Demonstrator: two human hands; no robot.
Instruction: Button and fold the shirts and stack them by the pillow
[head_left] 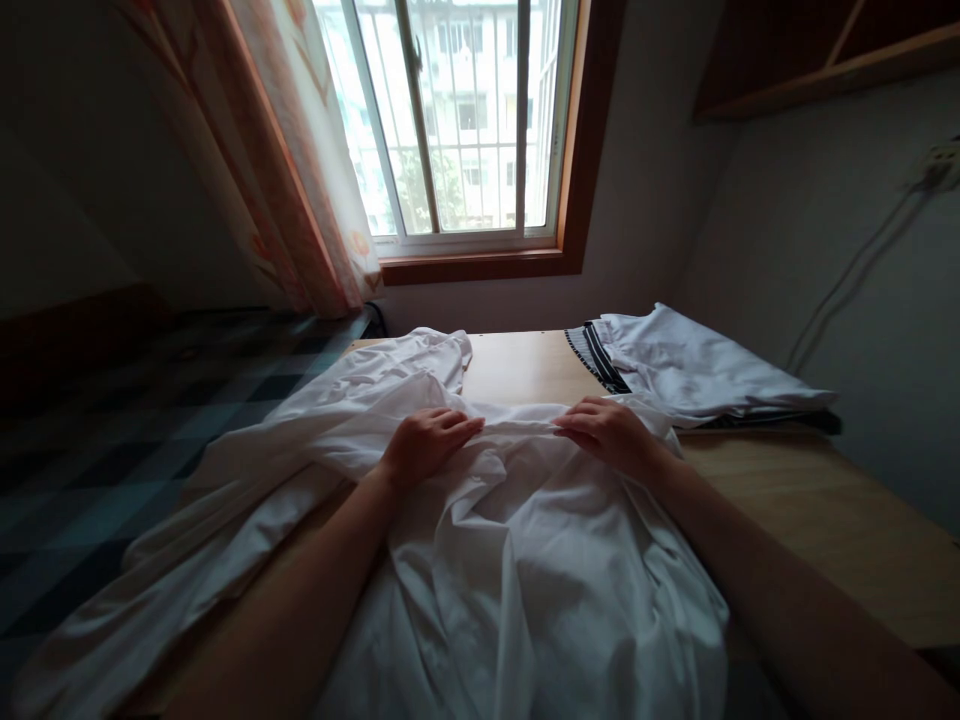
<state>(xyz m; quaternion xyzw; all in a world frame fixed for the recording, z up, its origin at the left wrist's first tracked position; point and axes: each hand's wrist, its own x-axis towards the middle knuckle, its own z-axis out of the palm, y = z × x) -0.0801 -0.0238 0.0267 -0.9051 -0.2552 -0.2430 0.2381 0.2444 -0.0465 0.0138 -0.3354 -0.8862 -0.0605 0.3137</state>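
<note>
A crumpled white shirt (570, 540) lies spread over the wooden table and hangs toward me at the front. One long part of it, which looks like a sleeve, trails down to the left over the table's edge. My left hand (429, 440) grips a folded band of the cloth near the middle, fingers pointing right. Across from it, my right hand (611, 432) pinches the same band, thumb and fingers together. Between the two hands the band runs roughly straight. The cloth hides the undersides of my fingers in part.
Folded white clothes (697, 365), with dark striped fabric at their left edge, lie at the table's back right. The pale wooden tabletop (795, 500) shows at the right. A bed with a checked cover (172, 400) adjoins on the left. Behind are a curtain (300, 180) and a barred window (465, 130).
</note>
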